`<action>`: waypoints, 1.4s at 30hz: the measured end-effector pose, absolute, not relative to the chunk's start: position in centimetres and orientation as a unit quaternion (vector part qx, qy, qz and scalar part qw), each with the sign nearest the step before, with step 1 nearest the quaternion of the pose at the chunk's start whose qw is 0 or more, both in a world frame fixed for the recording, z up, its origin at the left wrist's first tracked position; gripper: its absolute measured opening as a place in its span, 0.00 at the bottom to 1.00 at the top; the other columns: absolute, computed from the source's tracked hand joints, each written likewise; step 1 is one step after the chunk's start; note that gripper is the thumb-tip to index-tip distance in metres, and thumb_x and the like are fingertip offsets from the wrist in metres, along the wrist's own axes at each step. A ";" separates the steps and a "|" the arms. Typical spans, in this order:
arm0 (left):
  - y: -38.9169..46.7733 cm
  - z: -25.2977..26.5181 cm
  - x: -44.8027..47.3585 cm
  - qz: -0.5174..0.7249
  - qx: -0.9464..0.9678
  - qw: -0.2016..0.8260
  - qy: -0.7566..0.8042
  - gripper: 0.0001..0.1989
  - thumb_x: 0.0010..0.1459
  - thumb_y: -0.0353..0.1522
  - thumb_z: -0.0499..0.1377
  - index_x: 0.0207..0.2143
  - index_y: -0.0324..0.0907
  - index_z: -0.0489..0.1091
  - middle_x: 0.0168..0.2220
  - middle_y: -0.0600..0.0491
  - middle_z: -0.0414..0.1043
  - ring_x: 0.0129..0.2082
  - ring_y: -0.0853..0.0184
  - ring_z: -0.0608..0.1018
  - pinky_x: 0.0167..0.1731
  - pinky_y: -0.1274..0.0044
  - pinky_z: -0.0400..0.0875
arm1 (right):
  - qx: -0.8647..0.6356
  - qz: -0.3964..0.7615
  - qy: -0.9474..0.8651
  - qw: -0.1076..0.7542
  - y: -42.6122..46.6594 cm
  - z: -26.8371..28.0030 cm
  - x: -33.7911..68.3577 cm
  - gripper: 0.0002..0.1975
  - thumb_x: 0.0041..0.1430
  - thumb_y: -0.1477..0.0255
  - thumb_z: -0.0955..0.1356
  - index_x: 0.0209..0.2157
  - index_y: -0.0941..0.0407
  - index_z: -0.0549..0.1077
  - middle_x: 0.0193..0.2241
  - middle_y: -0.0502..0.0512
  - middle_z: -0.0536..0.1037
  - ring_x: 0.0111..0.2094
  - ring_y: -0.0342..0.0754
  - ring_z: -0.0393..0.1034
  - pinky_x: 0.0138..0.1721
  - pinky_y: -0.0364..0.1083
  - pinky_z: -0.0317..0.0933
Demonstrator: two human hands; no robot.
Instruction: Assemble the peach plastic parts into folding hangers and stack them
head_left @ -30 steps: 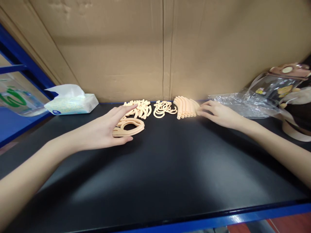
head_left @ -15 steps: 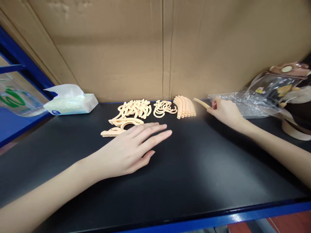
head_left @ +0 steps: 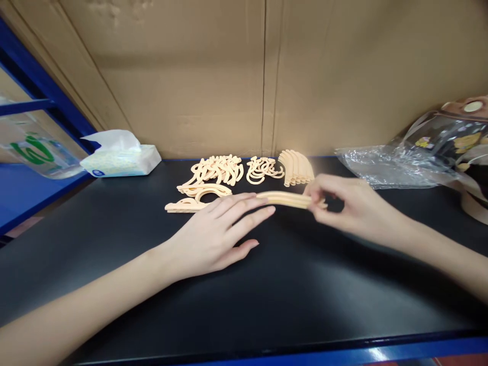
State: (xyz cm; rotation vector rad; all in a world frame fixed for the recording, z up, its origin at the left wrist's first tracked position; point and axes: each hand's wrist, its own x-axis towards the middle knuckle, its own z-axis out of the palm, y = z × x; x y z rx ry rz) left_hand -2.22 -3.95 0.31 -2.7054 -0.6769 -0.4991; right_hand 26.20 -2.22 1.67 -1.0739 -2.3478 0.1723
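My right hand (head_left: 343, 203) pinches one end of a curved, pale peach strip (head_left: 285, 199), which looks grooved along its length. The strip's other end reaches the fingertips of my left hand (head_left: 224, 231); whether they touch it I cannot tell. My left hand is stretched out, palm down, fingers apart. Partly hidden behind its fingers lie larger peach pieces (head_left: 185, 205), one with a round arch. Farther back are a heap of curved pieces (head_left: 217, 169), a smaller pile of hook-shaped pieces (head_left: 263, 169) and a neat row of curved strips (head_left: 295, 168).
A tissue pack (head_left: 122, 160) stands at the back left, near a clear bottle (head_left: 41, 152) by the blue frame (head_left: 41, 66). Crumpled clear plastic (head_left: 389, 165) and a transparent bag (head_left: 446, 134) lie at the right. Cardboard (head_left: 190, 76) walls the back of the black table (head_left: 267, 310).
My right hand has come left and nearer with the curved strip, from beside the plastic to my left fingertips. My left hand stays stretched out, and the view has shifted slightly.
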 end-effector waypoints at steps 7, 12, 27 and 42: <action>-3.2 -0.2 -2.2 -0.176 -0.937 0.093 -0.286 0.17 0.66 0.36 0.52 0.53 0.37 0.67 0.41 0.47 0.74 0.43 0.61 0.72 0.44 0.70 0.64 | -0.321 0.051 -0.925 0.196 -3.7 0.7 25.1 0.06 0.56 0.78 0.62 0.29 0.53 0.62 0.31 0.51 0.72 0.30 0.45 0.64 0.33 0.44 0.58; -3.0 -0.2 -1.8 -0.169 -0.940 0.061 -0.291 0.12 0.66 0.34 0.52 0.47 0.40 0.71 0.40 0.50 0.74 0.40 0.63 0.70 0.41 0.71 0.63 | -0.324 0.054 -0.934 0.138 -3.0 0.5 25.6 0.04 0.57 0.77 0.63 0.31 0.54 0.64 0.29 0.50 0.70 0.29 0.44 0.63 0.32 0.44 0.57; -2.8 -0.2 -1.9 -0.164 -0.940 0.031 -0.299 0.15 0.65 0.39 0.53 0.48 0.42 0.70 0.42 0.49 0.73 0.41 0.62 0.72 0.42 0.71 0.65 | -0.269 0.033 -0.956 0.114 -2.3 0.5 26.1 0.13 0.62 0.68 0.64 0.46 0.56 0.73 0.35 0.55 0.75 0.36 0.49 0.68 0.39 0.48 0.63; 6.9 4.7 -9.9 -0.053 -0.724 -0.039 -0.687 0.24 0.56 0.51 0.54 0.25 0.39 0.72 0.25 0.49 0.72 0.26 0.62 0.72 0.29 0.73 0.61 | -0.272 0.012 -0.953 0.132 -1.9 0.5 26.6 0.16 0.67 0.63 0.61 0.47 0.57 0.73 0.37 0.57 0.76 0.37 0.49 0.69 0.39 0.49 0.63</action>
